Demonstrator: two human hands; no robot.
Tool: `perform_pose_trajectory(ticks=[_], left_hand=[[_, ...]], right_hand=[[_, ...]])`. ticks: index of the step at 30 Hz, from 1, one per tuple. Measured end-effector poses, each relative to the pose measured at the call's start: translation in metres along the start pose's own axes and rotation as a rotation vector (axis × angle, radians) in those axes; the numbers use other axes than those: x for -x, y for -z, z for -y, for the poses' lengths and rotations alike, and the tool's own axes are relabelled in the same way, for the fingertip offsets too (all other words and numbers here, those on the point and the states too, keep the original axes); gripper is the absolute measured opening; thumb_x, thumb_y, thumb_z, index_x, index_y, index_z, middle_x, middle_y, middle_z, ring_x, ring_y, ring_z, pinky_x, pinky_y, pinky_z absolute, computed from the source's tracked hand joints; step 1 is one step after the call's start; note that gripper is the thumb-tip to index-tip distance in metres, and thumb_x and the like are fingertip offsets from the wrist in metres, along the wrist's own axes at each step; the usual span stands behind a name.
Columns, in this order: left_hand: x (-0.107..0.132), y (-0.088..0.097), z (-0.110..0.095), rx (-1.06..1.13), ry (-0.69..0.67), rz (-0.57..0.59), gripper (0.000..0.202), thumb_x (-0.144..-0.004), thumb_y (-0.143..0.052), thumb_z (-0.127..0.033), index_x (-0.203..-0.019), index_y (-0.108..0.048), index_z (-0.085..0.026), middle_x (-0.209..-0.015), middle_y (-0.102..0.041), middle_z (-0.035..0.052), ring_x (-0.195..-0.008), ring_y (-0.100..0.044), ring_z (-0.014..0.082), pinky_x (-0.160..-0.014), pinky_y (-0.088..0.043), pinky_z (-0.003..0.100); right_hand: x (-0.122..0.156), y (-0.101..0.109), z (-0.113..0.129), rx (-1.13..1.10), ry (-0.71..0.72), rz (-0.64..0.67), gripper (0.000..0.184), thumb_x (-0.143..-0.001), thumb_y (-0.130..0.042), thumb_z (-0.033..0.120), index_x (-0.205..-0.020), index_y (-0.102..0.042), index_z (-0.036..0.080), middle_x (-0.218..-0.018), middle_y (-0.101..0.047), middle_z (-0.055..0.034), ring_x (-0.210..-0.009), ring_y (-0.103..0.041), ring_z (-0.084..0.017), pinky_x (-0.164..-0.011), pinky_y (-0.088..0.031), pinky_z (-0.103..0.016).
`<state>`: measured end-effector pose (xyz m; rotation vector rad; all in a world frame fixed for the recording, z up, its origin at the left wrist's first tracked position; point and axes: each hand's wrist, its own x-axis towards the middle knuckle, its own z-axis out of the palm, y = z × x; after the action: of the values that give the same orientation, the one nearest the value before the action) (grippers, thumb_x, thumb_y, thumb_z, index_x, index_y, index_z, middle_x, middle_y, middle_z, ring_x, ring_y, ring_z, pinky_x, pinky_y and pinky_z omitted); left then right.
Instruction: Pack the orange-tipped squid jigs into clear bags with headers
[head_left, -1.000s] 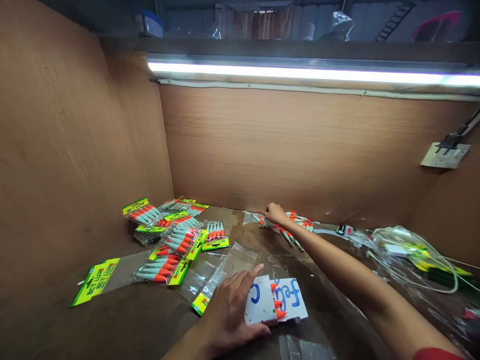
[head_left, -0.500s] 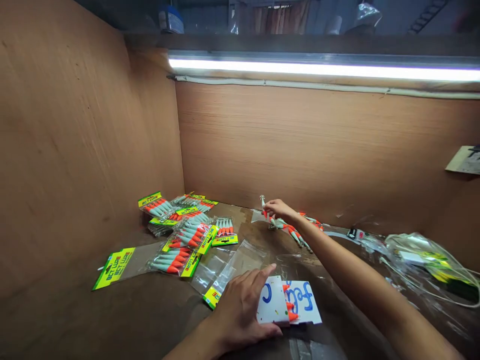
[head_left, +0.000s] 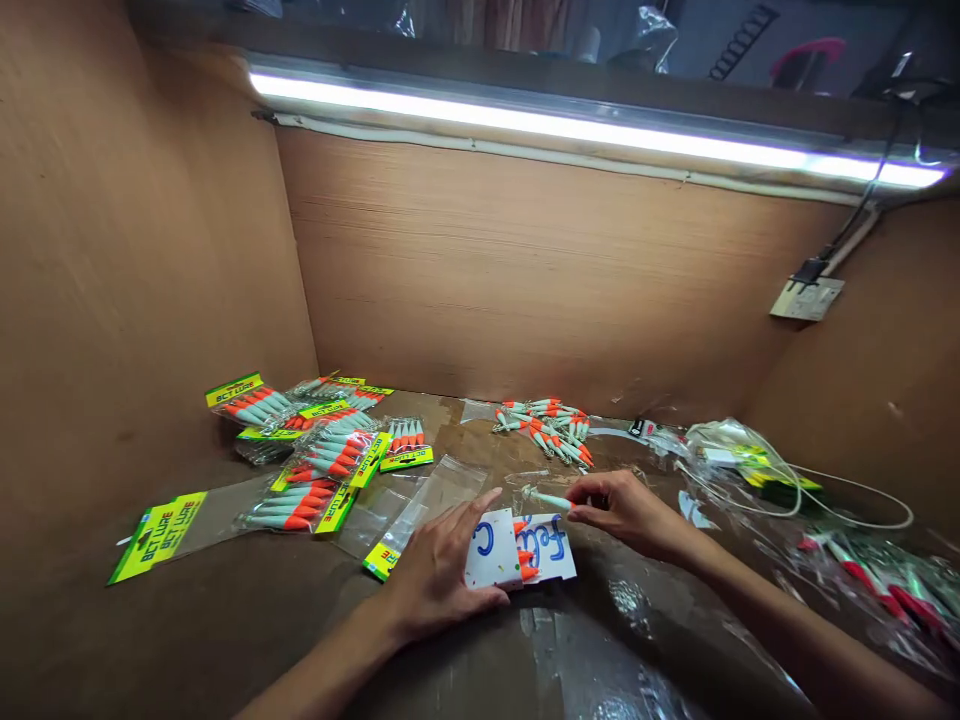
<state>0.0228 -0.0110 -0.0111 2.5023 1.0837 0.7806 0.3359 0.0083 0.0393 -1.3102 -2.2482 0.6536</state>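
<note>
My left hand (head_left: pixel 439 565) grips a white card sleeve (head_left: pixel 493 570) marked with blue writing, its thumb along the near edge. Orange tips of several fishing lures (head_left: pixel 528 573) stick out of the sleeve's right end, over a white card flap (head_left: pixel 559 555) with blue letters. Just above that flap, my right hand (head_left: pixel 622 508) pinches one fishing lure (head_left: pixel 549 499) by its orange end, its pale body and hooked end pointing left. Beyond my hands lies a loose pile of orange and pale lures (head_left: pixel 555 432).
Several bagged lure packs (head_left: pixel 330 462) with yellow-green headers are heaped at the left. Flat clear bags (head_left: pixel 442 490) lie behind my left hand. A looped white cable (head_left: pixel 847 475), more packaging and red-tipped lures (head_left: pixel 874 585) are at the right. Wooden walls enclose the table.
My right hand has come back from the loose pile toward the sleeve, bringing one lure. The left hand still grips the sleeve. The view has turned to the right.
</note>
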Motion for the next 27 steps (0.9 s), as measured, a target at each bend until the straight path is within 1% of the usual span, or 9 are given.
perform_pose_trajectory(ticks=[3, 6, 13, 19, 20, 22, 24, 26, 27], left_hand=[[-0.002, 0.004, -0.002, -0.041, -0.015, -0.031, 0.108, -0.066, -0.085, -0.036, -0.153, -0.021, -0.033, -0.143, -0.052, 0.0072, -0.124, -0.054, 0.0305, -0.103, -0.046, 0.045], [-0.003, 0.007, -0.001, -0.049, -0.024, -0.051, 0.11, -0.067, -0.085, -0.036, -0.154, -0.019, -0.033, -0.143, -0.052, 0.0075, -0.122, -0.055, 0.0306, -0.102, -0.046, 0.045], [-0.003, 0.005, 0.0, -0.058, -0.046, 0.008, 0.112, -0.065, -0.085, -0.036, -0.154, -0.018, -0.032, -0.135, -0.056, 0.0092, -0.115, -0.058, 0.0311, -0.097, -0.048, 0.046], [-0.002, 0.004, 0.0, -0.008, -0.03, -0.019, 0.116, -0.063, -0.086, -0.032, -0.155, -0.016, -0.033, -0.136, -0.056, 0.0082, -0.116, -0.058, 0.0302, -0.096, -0.049, 0.044], [-0.002, 0.004, 0.0, 0.003, -0.027, -0.018, 0.116, -0.063, -0.087, -0.032, -0.155, -0.016, -0.033, -0.135, -0.056, 0.008, -0.115, -0.059, 0.03, -0.097, -0.049, 0.043], [-0.001, 0.003, 0.001, 0.015, -0.026, -0.001, 0.116, -0.062, -0.087, -0.036, -0.154, -0.016, -0.032, -0.135, -0.057, 0.0082, -0.116, -0.059, 0.0302, -0.097, -0.049, 0.044], [0.0, 0.001, 0.003, 0.023, -0.045, 0.018, 0.115, -0.064, -0.086, -0.039, -0.155, -0.016, -0.031, -0.139, -0.055, 0.0091, -0.121, -0.057, 0.0307, -0.101, -0.047, 0.045], [0.001, -0.002, 0.006, 0.026, -0.065, 0.031, 0.115, -0.064, -0.086, -0.042, -0.155, -0.016, -0.031, -0.143, -0.052, 0.0094, -0.126, -0.054, 0.0311, -0.105, -0.044, 0.045], [0.002, -0.003, 0.008, 0.023, -0.072, 0.032, 0.115, -0.064, -0.086, -0.043, -0.154, -0.016, -0.031, -0.144, -0.051, 0.0094, -0.127, -0.053, 0.0314, -0.106, -0.043, 0.046]], right_hand=[[0.007, -0.001, 0.012, 0.135, 0.12, -0.058, 0.016, -0.093, -0.06, 0.029, -0.101, -0.073, 0.024, -0.091, -0.072, -0.0021, -0.08, -0.063, -0.017, -0.072, -0.042, -0.026], [0.009, -0.002, 0.018, 0.219, 0.14, -0.093, 0.016, -0.093, -0.059, 0.025, -0.102, -0.073, 0.025, -0.092, -0.072, -0.0021, -0.082, -0.064, -0.017, -0.074, -0.043, -0.026], [-0.003, -0.029, 0.028, 0.434, 0.165, -0.128, 0.012, -0.091, -0.066, 0.033, -0.087, -0.072, 0.022, -0.086, -0.07, -0.0031, -0.082, -0.061, -0.019, -0.071, -0.041, -0.028], [-0.03, -0.054, 0.04, 0.522, 0.308, -0.093, 0.021, -0.093, -0.063, 0.037, -0.084, -0.074, 0.022, -0.087, -0.066, -0.0067, -0.085, -0.054, -0.02, -0.072, -0.039, -0.029], [-0.033, -0.054, 0.041, 0.506, 0.332, -0.051, 0.021, -0.093, -0.063, 0.034, -0.081, -0.075, 0.021, -0.086, -0.066, -0.0066, -0.085, -0.054, -0.02, -0.072, -0.039, -0.029], [-0.042, -0.047, 0.039, 0.41, 0.348, 0.127, 0.018, -0.091, -0.064, 0.027, -0.078, -0.076, 0.021, -0.085, -0.068, -0.0051, -0.084, -0.056, -0.018, -0.075, -0.041, -0.028], [-0.06, -0.033, 0.033, 0.291, 0.308, 0.312, 0.014, -0.089, -0.065, 0.026, -0.085, -0.078, 0.022, -0.085, -0.071, -0.0024, -0.082, -0.06, -0.016, -0.075, -0.043, -0.025], [-0.09, -0.017, 0.024, 0.254, 0.187, 0.333, 0.02, -0.093, -0.06, 0.03, -0.097, -0.077, 0.021, -0.087, -0.074, -0.0021, -0.08, -0.064, -0.016, -0.071, -0.045, -0.023], [-0.11, -0.011, 0.02, 0.288, 0.089, 0.25, 0.029, -0.097, -0.052, 0.032, -0.096, -0.077, 0.018, -0.086, -0.074, -0.0042, -0.079, -0.065, -0.017, -0.069, -0.045, -0.023]])
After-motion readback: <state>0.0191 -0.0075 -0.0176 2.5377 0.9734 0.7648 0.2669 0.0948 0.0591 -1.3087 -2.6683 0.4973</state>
